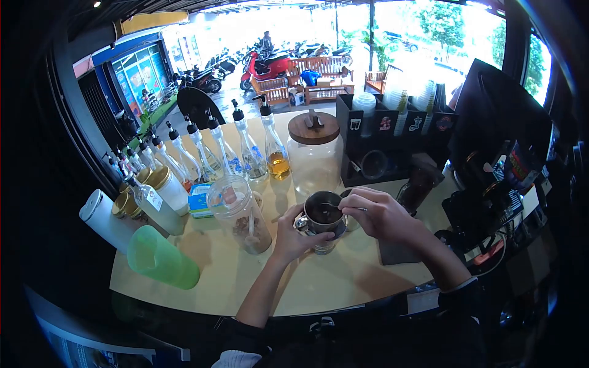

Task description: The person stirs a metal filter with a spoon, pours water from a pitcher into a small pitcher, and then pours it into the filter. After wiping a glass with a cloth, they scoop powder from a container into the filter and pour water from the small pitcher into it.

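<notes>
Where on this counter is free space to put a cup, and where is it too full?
Bare counter lies between the green tumbler and the left hand, which holds the metal cup; another patch lies at the front edge between the forearms. The right hand pinches a spoon. The back row of pump bottles and jars is crowded.
</notes>
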`<state>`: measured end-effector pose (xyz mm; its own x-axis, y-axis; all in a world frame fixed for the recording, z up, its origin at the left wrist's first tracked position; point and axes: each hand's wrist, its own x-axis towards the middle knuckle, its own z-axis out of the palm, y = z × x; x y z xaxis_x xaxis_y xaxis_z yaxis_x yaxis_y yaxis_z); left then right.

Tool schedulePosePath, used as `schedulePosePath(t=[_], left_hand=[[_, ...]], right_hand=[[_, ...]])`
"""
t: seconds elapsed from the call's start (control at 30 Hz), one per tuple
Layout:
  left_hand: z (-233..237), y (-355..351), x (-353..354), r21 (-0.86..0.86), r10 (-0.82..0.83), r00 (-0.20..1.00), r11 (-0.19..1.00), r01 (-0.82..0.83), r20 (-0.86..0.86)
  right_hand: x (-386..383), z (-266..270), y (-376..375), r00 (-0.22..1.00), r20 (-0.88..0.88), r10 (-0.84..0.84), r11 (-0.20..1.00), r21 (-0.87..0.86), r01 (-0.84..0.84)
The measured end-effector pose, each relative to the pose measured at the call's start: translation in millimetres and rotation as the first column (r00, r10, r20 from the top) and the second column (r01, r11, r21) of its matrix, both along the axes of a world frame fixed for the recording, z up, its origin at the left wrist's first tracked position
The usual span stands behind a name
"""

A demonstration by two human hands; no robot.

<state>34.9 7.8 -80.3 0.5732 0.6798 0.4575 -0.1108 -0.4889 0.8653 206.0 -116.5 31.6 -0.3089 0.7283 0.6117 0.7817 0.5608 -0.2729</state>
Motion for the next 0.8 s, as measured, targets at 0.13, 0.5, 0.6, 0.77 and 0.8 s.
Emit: schedulePosePath(t=[0.13,0.5,0.6,0.77,0.8], left_hand=[[-5.3,2.7,1.0,0.034,0.024,1.0,0.999,-0.025,0.01],[-3.5,0.5,-0.4,0.024,0.016,1.0,1.0,-0.016,-0.002],[-4.1,1.8,2.1,0.027,0.002,1.0,1.0,-0.003,0.017],[-5.6,1.4,0.5,0.022,0.026,1.0,0.999,-0.026,-0.007],[-5.4,1.4,0.6,0.019,0.015,1.0,1.0,-0.015,0.004]], right_hand=[[6.2,-4.8,6.1,0.999,-0.048,0.016,1.0,-0.027,-0.017],[6.0,-11.9,6.1,0.998,-0.029,0.051,0.999,0.011,-0.051],[7.0,-14.2,6.6,0.998,-0.064,0.014,1.0,-0.009,-0.014],[6.7,-15.1,3.5,0.999,0.007,0.046,0.996,0.071,-0.046],[7.2,-15.7,4.2,0.999,0.007,0.044,0.996,0.072,-0.044]])
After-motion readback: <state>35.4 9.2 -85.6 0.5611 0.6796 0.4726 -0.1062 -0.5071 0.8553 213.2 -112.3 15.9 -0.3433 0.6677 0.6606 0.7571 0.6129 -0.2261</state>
